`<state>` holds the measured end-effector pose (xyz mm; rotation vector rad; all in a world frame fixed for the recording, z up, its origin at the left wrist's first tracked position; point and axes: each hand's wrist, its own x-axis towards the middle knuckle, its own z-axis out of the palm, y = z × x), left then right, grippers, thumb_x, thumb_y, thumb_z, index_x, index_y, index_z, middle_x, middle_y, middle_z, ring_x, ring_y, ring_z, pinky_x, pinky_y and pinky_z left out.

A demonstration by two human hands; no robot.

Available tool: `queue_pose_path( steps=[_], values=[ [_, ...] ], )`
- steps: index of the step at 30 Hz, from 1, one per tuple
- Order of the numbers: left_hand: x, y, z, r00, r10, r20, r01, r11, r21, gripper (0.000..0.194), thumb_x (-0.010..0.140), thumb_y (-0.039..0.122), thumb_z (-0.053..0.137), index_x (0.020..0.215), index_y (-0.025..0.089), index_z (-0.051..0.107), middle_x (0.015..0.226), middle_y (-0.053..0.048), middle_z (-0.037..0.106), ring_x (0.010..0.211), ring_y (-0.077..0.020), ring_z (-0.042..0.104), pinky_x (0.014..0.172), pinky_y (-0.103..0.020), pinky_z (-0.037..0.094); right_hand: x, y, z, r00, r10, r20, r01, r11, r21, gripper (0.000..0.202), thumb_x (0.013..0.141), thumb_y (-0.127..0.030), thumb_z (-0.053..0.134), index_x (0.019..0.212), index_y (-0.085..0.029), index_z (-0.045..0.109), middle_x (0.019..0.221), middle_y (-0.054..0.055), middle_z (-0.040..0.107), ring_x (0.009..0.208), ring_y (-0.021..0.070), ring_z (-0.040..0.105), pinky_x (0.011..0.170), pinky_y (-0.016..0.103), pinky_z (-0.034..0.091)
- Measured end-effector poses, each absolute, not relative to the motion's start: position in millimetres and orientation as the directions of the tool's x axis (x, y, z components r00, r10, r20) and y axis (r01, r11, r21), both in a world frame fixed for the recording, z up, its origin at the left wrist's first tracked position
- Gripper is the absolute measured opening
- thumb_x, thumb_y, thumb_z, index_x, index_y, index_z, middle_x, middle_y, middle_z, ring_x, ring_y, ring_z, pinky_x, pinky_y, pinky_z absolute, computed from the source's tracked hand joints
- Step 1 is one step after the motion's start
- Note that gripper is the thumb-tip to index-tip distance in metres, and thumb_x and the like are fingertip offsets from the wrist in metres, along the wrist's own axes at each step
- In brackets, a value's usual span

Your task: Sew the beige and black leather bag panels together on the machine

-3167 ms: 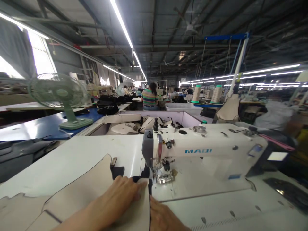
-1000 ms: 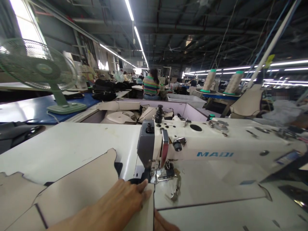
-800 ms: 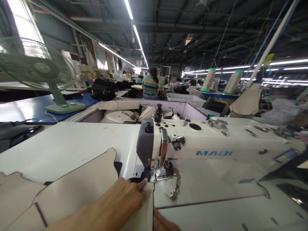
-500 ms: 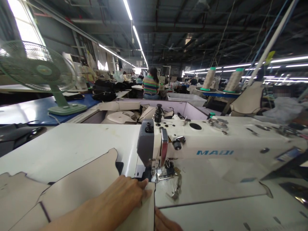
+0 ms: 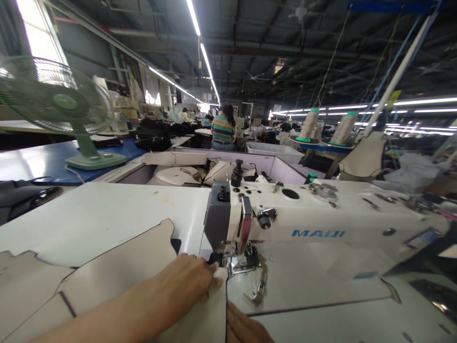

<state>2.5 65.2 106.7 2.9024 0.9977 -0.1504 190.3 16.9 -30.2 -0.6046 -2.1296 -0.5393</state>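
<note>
My left hand (image 5: 191,281) lies over a beige, dark-edged leather-like panel (image 5: 209,314), its fingers bent and pressed onto the panel just in front of the presser foot (image 5: 237,264). My right hand (image 5: 246,326) is low in the view at the panel's right edge, fingers close together; the panel hides part of them. The sewing machine (image 5: 285,224), white with blue lettering, stands right of the left hand. A hinged metal guide (image 5: 260,288) sits beside the foot. Under my left forearm, a larger beige piece (image 5: 132,267) lies on the table.
A green fan (image 5: 64,100) stands at left on a blue table (image 5: 43,164). Behind the machine, a bin (image 5: 278,164) holds beige pieces. Thread cones (image 5: 309,125) stand at right. A person in a striped shirt (image 5: 223,129) is farther back. Another beige piece (image 5: 28,281) lies at left.
The camera view has shifted slightly, and the machine appears a little lower. Both hands stay at the panel, with the left hand slightly higher and farther left in the picture.
</note>
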Motion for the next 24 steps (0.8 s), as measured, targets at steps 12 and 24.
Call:
queue_pose_path(
  steps=[12, 24],
  values=[
    [2.3, 82.7, 92.2, 0.805, 0.592, -0.032, 0.592, -0.806, -0.026, 0.019, 0.085, 0.012, 0.057, 0.098, 0.023, 0.065, 0.085, -0.002, 0.066, 0.07, -0.0224, 0.064, 0.056, -0.028, 0.042, 200.0, 39.0, 8.3, -0.677, 0.198, 0.709, 0.43, 0.888, 0.163, 0.025, 0.09, -0.005, 0.043, 0.098, -0.006, 0.067, 0.091, 0.016, 0.072, 0.096, 0.0189, 0.067, 0.097, 0.025, 0.047],
    [1.9, 85.5, 87.0, 0.8, 0.6, 0.023, 0.6, -0.8, -0.005, 0.015, 0.085, 0.013, 0.058, 0.092, 0.023, 0.066, 0.083, -0.001, 0.066, 0.067, -0.0209, 0.065, 0.053, -0.028, 0.042, 201.2, 44.9, -43.7, -0.65, 0.223, 0.726, 0.574, 0.77, 0.277, 0.025, 0.093, -0.011, 0.048, 0.104, -0.011, 0.071, 0.094, 0.013, 0.073, 0.086, 0.0174, 0.07, 0.079, 0.015, 0.055]
  ],
)
